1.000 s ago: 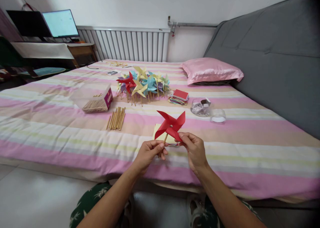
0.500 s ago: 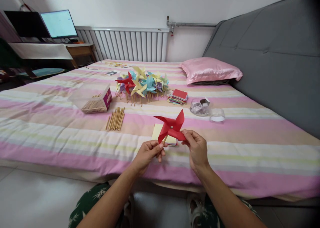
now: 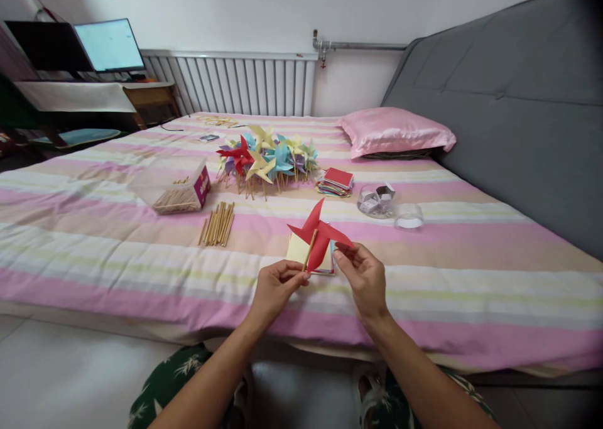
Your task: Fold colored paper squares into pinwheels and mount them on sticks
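A red paper pinwheel [image 3: 321, 244] is held up over the near part of the bed, its back turned to me so that the wooden stick [image 3: 309, 250] crosses in front of the paper. My left hand [image 3: 279, 286] pinches the stick's lower end between thumb and fingers. At the right-hand blade, my right hand [image 3: 365, 275] has thumb and fingers closed on or against the blade's tip; the exact contact is partly hidden. Behind the pinwheel lies a small stack of paper squares [image 3: 296, 249] with a cream sheet on top.
Several finished pinwheels [image 3: 268, 156] stand bunched mid-bed. Loose sticks [image 3: 219, 223] lie left, near a clear box [image 3: 176, 196] of thin sticks. Rightward are a red-topped paper stack [image 3: 338, 178], a clear round container [image 3: 375, 201], a tape roll [image 3: 409, 217] and a pink pillow [image 3: 398, 132].
The pinwheel has been turned from its front to its back, bringing the stick in front of the blades. Both hands stay nearly in place, the right slightly further left.
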Demonstrator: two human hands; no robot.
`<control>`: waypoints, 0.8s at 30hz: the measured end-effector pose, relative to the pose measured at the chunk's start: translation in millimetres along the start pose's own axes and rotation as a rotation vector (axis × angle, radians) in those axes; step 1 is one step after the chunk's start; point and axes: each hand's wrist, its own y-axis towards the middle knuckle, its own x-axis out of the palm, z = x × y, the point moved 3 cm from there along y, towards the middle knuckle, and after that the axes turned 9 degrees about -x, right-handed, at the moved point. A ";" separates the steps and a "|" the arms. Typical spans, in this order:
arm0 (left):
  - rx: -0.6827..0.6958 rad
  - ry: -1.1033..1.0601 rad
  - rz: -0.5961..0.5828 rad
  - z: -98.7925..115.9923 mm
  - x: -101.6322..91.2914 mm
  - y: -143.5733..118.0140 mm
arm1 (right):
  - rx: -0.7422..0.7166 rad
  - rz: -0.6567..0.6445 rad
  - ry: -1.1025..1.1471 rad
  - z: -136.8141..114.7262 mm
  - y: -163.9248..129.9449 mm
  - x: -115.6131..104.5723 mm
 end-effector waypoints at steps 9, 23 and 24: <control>-0.025 0.000 -0.036 2.7 4.2 -3.5 | 0.065 0.071 0.055 1.4 0.3 1.2; -0.069 -0.063 -0.063 2.5 5.4 -4.0 | 0.233 0.032 0.059 5.9 -7.4 10.2; -0.070 -0.066 -0.061 2.1 5.1 -3.7 | 0.239 0.033 0.064 5.9 -7.6 10.5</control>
